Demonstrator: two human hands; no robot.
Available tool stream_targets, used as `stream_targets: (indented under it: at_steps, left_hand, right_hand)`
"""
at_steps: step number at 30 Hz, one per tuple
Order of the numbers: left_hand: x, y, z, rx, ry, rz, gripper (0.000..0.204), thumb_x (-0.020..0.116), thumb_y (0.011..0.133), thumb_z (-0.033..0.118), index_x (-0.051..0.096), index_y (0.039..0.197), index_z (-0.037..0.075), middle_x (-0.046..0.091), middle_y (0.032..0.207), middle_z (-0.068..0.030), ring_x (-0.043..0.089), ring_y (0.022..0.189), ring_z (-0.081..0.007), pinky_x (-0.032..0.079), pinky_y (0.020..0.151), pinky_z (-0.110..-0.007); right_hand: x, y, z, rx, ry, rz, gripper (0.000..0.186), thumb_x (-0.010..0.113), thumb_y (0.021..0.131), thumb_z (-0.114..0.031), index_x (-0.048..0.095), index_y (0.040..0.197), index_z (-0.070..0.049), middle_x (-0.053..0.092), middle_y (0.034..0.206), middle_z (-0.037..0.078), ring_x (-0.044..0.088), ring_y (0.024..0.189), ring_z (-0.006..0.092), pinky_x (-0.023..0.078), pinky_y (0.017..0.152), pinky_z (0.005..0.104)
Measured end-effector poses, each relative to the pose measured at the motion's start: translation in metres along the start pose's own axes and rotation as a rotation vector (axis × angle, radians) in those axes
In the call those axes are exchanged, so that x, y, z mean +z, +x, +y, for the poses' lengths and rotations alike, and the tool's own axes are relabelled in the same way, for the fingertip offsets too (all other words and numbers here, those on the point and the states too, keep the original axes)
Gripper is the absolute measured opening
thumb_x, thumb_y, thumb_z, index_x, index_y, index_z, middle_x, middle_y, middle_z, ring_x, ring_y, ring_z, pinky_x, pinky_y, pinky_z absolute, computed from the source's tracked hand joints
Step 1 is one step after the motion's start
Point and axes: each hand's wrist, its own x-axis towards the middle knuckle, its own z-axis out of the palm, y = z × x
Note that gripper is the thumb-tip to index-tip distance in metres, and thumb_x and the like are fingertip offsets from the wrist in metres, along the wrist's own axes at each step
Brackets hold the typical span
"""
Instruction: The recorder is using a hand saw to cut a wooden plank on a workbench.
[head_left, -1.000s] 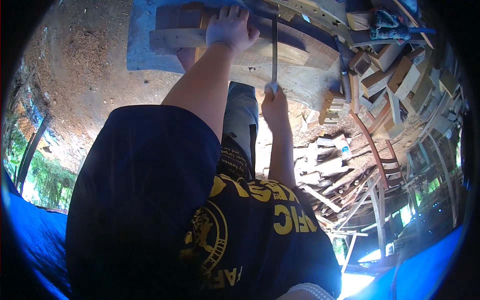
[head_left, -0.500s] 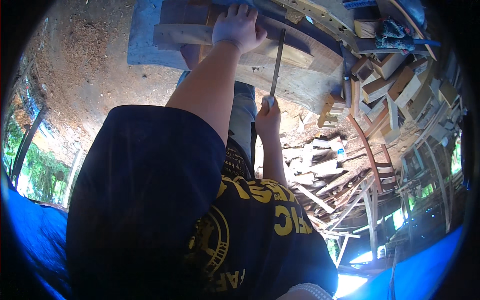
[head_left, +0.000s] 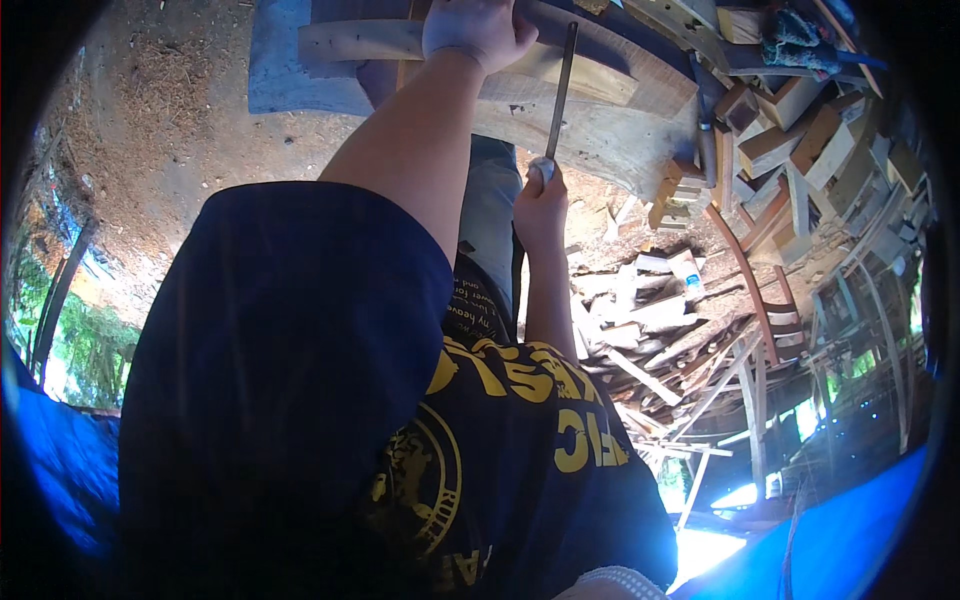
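My left hand (head_left: 475, 35) reaches to the top of the picture. It presses down on a long, curved wooden piece (head_left: 580, 78); its thumb shows, while the fingertips are cut off by the frame. My right hand (head_left: 541, 200), closer to my body, is closed around the pale handle of a long, thin metal tool (head_left: 563, 95). I cannot tell whether that is a file or a chisel. Its shaft points away from me and crosses over the curved piece, right of my left hand. Under the work lies a broad, worn wooden slab (head_left: 560, 130).
A hand tool with a dark handle (head_left: 707, 150) lies at the slab's right edge. Cut wooden blocks (head_left: 775, 150) are heaped beyond it. Scrap wood (head_left: 650, 310) covers the ground at right, near a curved, slatted chair-like frame (head_left: 785, 310). Sawdust-strewn dirt (head_left: 190, 80) lies at left.
The scene has shifted upward in the picture, taking my left fingers out of the frame. The tool in my right hand has moved slightly away from me across the wood.
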Motion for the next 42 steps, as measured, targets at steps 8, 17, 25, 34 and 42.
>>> stream_targets:
  at_steps: [8,17,25,34,42]
  left_hand:
    - [0.004,-0.001,0.005,-0.009,0.029,0.041,0.059,0.059,0.076,0.04,0.051,0.123,0.005,0.047,0.13,-0.0153,0.043,0.123,-0.0293,0.042,0.096,-0.044]
    - [-0.003,0.004,0.01,-0.008,0.056,-0.022,0.06,0.057,0.077,0.04,0.05,0.125,0.005,0.05,0.124,-0.015,0.047,0.119,-0.0302,0.044,0.093,-0.046]
    - [0.01,0.003,0.004,0.016,0.104,0.069,0.06,0.058,0.077,0.042,0.05,0.125,0.007,0.051,0.123,-0.0139,0.047,0.118,-0.0295,0.044,0.092,-0.046]
    - [0.003,0.004,0.008,0.014,0.084,0.042,0.057,0.055,0.077,0.039,0.052,0.123,0.007,0.051,0.123,-0.0145,0.049,0.116,-0.0297,0.046,0.09,-0.045]
    - [0.003,0.002,0.004,-0.022,0.084,-0.009,0.058,0.053,0.078,0.039,0.05,0.125,0.006,0.05,0.124,-0.0142,0.047,0.119,-0.0294,0.046,0.091,-0.045]
  right_hand:
    - [-0.002,0.018,-0.003,0.0,0.045,-0.043,0.025,0.045,0.094,-0.017,0.056,0.109,0.001,0.062,0.096,0.028,0.06,0.095,0.044,0.047,0.076,0.0456]
    - [-0.003,0.041,-0.027,-0.007,0.028,-0.008,0.024,0.043,0.094,-0.014,0.055,0.11,-0.001,0.062,0.098,0.029,0.059,0.096,0.0462,0.047,0.077,0.0485]
    - [0.012,-0.017,0.031,-0.023,-0.023,0.015,0.034,0.045,0.09,-0.009,0.051,0.123,0.001,0.063,0.089,0.03,0.063,0.086,0.0454,0.05,0.072,0.0472]
    - [-0.002,0.016,-0.005,-0.008,-0.01,-0.013,0.032,0.048,0.093,-0.018,0.054,0.116,0.003,0.063,0.094,0.03,0.061,0.091,0.0454,0.05,0.074,0.0478]
    - [-0.007,-0.008,0.011,0.064,-0.022,-0.047,0.036,0.05,0.092,-0.018,0.052,0.119,0.006,0.063,0.095,0.03,0.063,0.089,0.0441,0.05,0.072,0.045]
